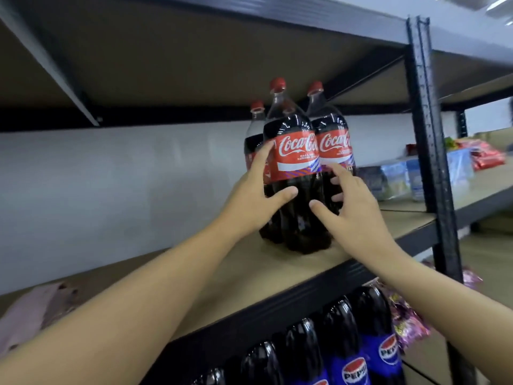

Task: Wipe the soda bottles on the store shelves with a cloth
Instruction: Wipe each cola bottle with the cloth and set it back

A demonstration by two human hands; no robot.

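The left hand [251, 198] has its fingers and thumb curled round the front Coca-Cola bottle [291, 173], mid-frame. The right hand [352, 207] comes in with fingers spread, fingertips touching the bottles' right side, gripping nothing. Three bottles stand bunched on the wooden shelf [277, 262]. A pink cloth [33, 309] lies lower left; Pepsi bottles [347, 343] stand below.
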